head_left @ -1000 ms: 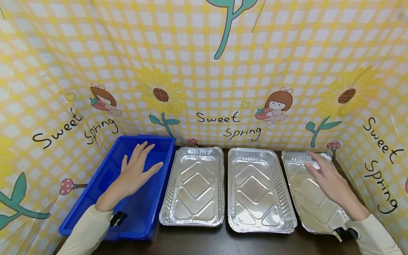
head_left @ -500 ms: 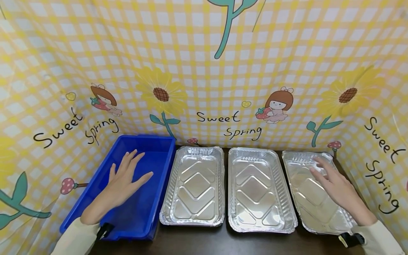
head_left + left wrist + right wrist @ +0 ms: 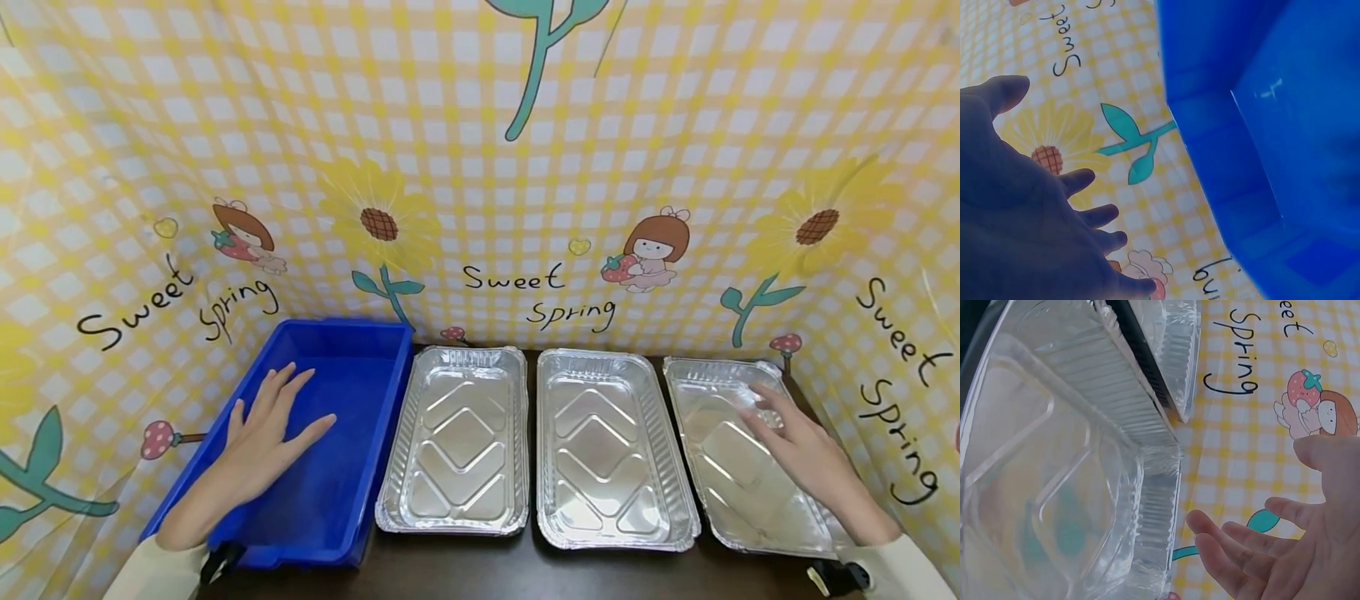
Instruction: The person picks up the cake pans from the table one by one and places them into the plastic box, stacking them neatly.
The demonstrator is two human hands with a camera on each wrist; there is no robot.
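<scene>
My left hand [image 3: 258,437] hovers above the blue plastic bin [image 3: 322,500], its fingers spread and holding nothing. In the left wrist view the same hand [image 3: 1029,212] shows dark, apart from the bin wall [image 3: 1210,156]. Over the rightmost foil tray [image 3: 735,467] hangs my right hand [image 3: 810,458], fingers loosely extended with nothing between them. The right wrist view has that hand [image 3: 1279,544] beside the foil tray's corner [image 3: 1154,506], not touching it. No loose items show inside the bin or the trays.
Two more foil trays stand between the hands, one left of centre [image 3: 457,442] and one right of centre [image 3: 607,450]. All sit on a dark table [image 3: 450,571]. A yellow checked cloth [image 3: 480,183] encloses the back and both sides.
My left hand has drawn back toward the lower left over the bin. My right hand has shifted slightly right and down. Bin and trays have stayed put.
</scene>
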